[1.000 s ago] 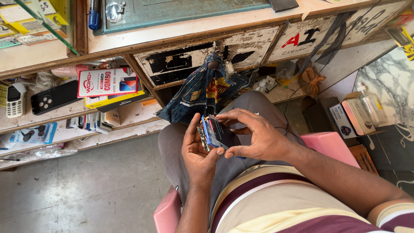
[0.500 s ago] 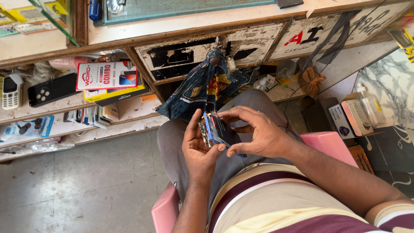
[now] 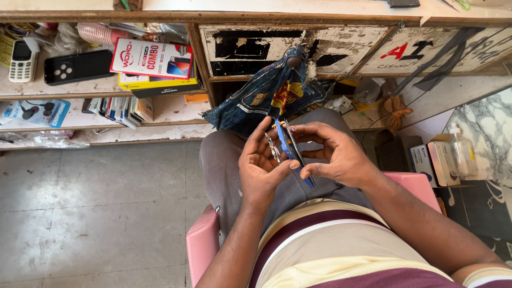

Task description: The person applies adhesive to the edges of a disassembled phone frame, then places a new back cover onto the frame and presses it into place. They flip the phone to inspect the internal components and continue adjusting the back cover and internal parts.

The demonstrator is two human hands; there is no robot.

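Over the lap, the left hand [image 3: 261, 165] cups a thin flat metal-edged panel [image 3: 273, 148] on edge, fingers spread behind it, while the right hand [image 3: 336, 157] pinches a slim blue-backed phone body [image 3: 290, 152] just beside it. Splitting them cleanly probably needs even, gentle prying, thumbs near the seam.

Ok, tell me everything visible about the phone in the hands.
The phone is a thin slab with a blue edge, seen nearly edge-on and tilted, held above the lap. It looks split open: a separate thin panel stands apart beside it against the left hand. The right hand pinches it, thumb at its lower end, fingers over the top. Its face is hidden.
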